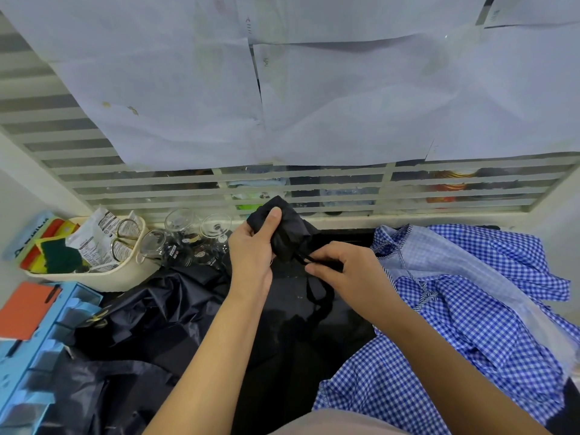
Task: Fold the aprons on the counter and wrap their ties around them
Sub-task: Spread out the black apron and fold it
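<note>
- Folded black apron (292, 237): its near side lies behind the left hand (251, 255); we cannot count the turns of tie around it.
- Black tie (315, 293): we lose its lower end against the dark tabletop (348, 324).
- Right hand (345, 274): the fingers (317, 270) curl under, tips hidden.
- Checked blue cloth (470, 309): cut off at the right and bottom edges.
- Dark aprons (150, 324): the heap runs off the bottom edge.
- Blue organiser (47, 340): cut off at left, blurred.
- Goods behind the slats (448, 186): too blurred for us to name.
</note>
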Demonstrator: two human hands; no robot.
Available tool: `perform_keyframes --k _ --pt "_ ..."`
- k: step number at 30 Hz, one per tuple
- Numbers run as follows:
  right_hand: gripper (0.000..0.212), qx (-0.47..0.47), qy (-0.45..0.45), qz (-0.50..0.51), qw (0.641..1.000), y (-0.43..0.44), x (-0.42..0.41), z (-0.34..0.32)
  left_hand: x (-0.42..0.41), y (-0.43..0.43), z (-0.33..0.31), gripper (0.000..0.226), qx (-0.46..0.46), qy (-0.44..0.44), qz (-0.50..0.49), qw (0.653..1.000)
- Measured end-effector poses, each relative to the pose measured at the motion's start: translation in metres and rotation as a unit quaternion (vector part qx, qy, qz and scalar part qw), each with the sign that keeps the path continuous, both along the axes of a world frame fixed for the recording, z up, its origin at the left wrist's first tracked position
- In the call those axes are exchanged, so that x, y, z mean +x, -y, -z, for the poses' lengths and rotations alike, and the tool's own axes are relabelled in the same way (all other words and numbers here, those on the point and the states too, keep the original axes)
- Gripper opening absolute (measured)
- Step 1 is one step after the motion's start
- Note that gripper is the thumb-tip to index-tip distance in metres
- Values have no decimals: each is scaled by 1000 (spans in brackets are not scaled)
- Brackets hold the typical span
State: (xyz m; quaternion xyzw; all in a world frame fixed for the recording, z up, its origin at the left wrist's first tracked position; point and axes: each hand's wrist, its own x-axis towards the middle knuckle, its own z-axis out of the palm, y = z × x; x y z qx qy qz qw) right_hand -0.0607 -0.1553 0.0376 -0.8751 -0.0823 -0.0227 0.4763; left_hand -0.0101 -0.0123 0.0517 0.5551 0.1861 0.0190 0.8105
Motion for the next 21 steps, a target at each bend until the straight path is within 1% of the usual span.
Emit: perform_keyframes --k 1,3,5,6,7,8,9,11,13,15,16,18,21 --pt "11 6 -18 -5 1000 0 -1 1 0 -2 0 10 4 3 -7 1000" --pt "12 50 -68 -19 996 1 -2 2 -1 -4 -1 11 14 14 -12 1000" --pt "13 133 -118 -41 983 -1 -3 -1 -3 -5 -3 9 11 30 -7 999" --pt "8 175 -130 -57 974 -2 -4 -4 -4 -5 -5 8 3 39 0 999" --pt "7 198 -128 -66 970 -3 -4 -5 -5 -5 -8 7 -5 50 9 999" --pt "13 202 -119 -65 970 -4 -4 -5 -5 -5 -10 7 -8 58 18 998" --pt "15 184 -103 -57 976 -4 -3 -5 -5 -5 -12 7 -7 64 23 998" --pt "12 144 -66 -19 987 -6 -3 -1 -6 -5 -14 9 11 74 24 997" --pt "20 97 -21 26 995 -8 -3 1 -6 -4 -15 11 48 87 12 995" --pt "27 -4 30 34 999 -9 -4 1 -5 -4 -14 9 87 99 -6 991" --pt "27 -69 64 21 995 -9 -3 0 -4 -4 -14 9 114 106 -13 988" --pt "22 -183 134 -28 974 -8 0 0 -2 -7 -12 11 177 118 -18 977" --pt "10 -285 219 -134 924 -4 3 -12 -2 -9 -8 17 257 130 -11 958"
